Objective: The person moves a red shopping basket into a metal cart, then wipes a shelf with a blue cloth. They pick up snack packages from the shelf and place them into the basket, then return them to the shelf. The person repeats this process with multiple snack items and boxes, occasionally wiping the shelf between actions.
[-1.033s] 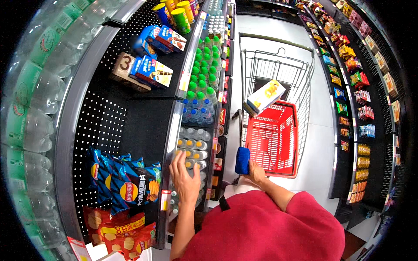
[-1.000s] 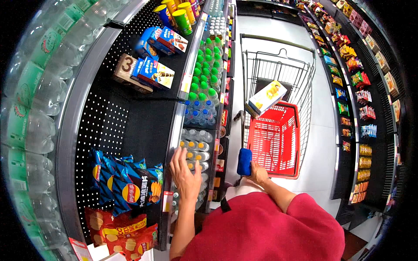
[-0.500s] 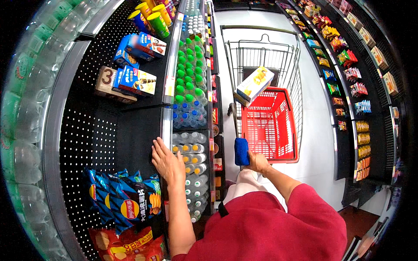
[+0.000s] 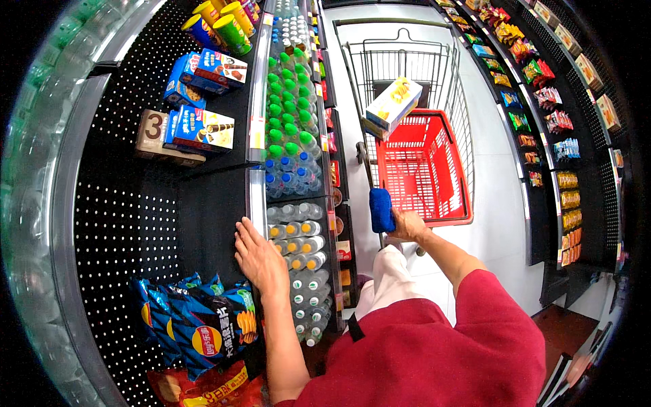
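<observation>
My left hand rests with outstretched fingers on the front edge of the black shelf at left, holding nothing. Blue chip bags stand on that shelf, just nearer than the hand. My right hand grips the handle of the wire shopping cart, beside the handle's blue cloth cover; its fingertips are partly hidden. Inside the cart sits a red plastic basket. A white and yellow box lies tilted near the basket's far left corner.
Snack boxes and upright canisters fill the farther shelf at left. Below it stand rows of bottles with green caps and yellow caps. Shelves of snack packets line the aisle's right side, over a white floor.
The basket and box now sit slightly higher in view, as does my right hand on the handle. The left shelf's goods have shifted a little leftward. My left hand keeps its place at the shelf edge.
</observation>
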`<state>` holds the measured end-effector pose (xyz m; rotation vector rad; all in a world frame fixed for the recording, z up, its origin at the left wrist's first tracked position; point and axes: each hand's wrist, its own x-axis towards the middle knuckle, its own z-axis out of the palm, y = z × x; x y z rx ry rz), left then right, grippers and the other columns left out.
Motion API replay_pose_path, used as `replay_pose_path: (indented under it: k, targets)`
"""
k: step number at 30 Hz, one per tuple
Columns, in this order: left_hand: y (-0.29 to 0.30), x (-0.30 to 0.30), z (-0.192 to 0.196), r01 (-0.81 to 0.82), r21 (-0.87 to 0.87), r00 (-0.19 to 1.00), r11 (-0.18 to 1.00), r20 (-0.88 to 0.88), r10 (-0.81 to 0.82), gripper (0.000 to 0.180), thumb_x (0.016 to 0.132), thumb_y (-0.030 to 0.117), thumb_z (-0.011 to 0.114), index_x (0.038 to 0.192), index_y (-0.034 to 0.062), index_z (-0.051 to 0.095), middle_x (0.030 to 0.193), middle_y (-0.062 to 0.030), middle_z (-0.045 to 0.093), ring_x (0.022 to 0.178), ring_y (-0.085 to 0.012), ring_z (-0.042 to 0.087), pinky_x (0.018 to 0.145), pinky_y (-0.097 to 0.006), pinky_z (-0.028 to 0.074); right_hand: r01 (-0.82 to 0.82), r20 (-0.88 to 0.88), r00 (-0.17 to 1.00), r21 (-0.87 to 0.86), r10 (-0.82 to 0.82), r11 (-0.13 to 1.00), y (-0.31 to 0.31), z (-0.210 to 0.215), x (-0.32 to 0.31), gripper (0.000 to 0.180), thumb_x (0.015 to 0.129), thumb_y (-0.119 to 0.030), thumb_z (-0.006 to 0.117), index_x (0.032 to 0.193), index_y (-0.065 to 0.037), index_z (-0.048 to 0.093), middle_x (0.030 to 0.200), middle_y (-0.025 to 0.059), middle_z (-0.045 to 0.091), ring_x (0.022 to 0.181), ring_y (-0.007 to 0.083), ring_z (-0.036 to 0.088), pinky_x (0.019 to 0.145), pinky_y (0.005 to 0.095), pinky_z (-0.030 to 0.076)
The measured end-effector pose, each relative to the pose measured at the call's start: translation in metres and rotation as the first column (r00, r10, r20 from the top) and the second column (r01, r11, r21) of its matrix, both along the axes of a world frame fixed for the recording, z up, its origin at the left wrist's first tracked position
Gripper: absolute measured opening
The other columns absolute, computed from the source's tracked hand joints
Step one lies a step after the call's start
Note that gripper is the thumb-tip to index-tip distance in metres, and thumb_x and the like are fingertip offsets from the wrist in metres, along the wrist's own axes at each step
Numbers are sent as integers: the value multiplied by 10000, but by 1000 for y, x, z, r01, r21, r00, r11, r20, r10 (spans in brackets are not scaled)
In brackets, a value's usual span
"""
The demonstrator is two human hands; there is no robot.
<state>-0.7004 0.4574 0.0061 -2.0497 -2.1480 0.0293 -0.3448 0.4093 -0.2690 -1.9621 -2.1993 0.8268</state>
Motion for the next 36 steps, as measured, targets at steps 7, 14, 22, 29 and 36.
replay_pose_path:
  k: [7, 14, 22, 29, 36]
  targets:
    - [0, 0, 1, 9, 17, 1000, 1000, 17, -9, 735, 906, 124, 694, 1531, -17, 333, 1534, -195, 441, 1372, -340, 456, 1098, -465, 431, 23, 4, 1000, -16, -23, 1000, 37, 11, 10, 645, 699, -389, 833, 1110, -11, 510, 845, 230, 701, 768, 431, 697, 695, 520, 563]
    - [4, 6, 4, -43, -27, 998, 999, 37, 44, 734, 922, 123, 671, 1549, -4, 313, 1556, -185, 419, 1394, -343, 436, 1118, -469, 407, -6, 18, 1000, -12, 7, 1000, 79, 5, 23, 654, 710, -396, 828, 1125, -8, 505, 807, 219, 700, 759, 425, 697, 690, 519, 554]
    - [8, 15, 10, -144, -73, 983, 987, 102, 151, 756, 907, 140, 690, 1555, 18, 318, 1554, -182, 423, 1386, -370, 434, 1137, -476, 371, 11, 13, 1000, 8, -11, 1000, 124, -12, 32, 638, 731, -447, 782, 1116, -11, 520, 759, 201, 697, 703, 409, 695, 654, 512, 554]
    - [30, 27, 13, -278, -66, 953, 958, 107, 283, 816, 866, 194, 750, 1549, 16, 340, 1410, -200, 509, 1277, -397, 480, 1077, -501, 412, 24, 2, 1000, -32, -24, 999, 165, -16, 32, 641, 726, -441, 780, 1102, 0, 506, 775, 219, 707, 720, 408, 706, 664, 509, 570]
    - [45, 32, 13, -354, -85, 935, 931, 8, 356, 697, 868, 212, 777, 1463, 16, 472, 1367, -162, 522, 1242, -380, 511, 938, -502, 520, 57, -60, 996, -80, -62, 995, 199, 4, 33, 608, 713, -363, 789, 1118, -2, 514, 845, 231, 699, 793, 431, 702, 686, 533, 570]
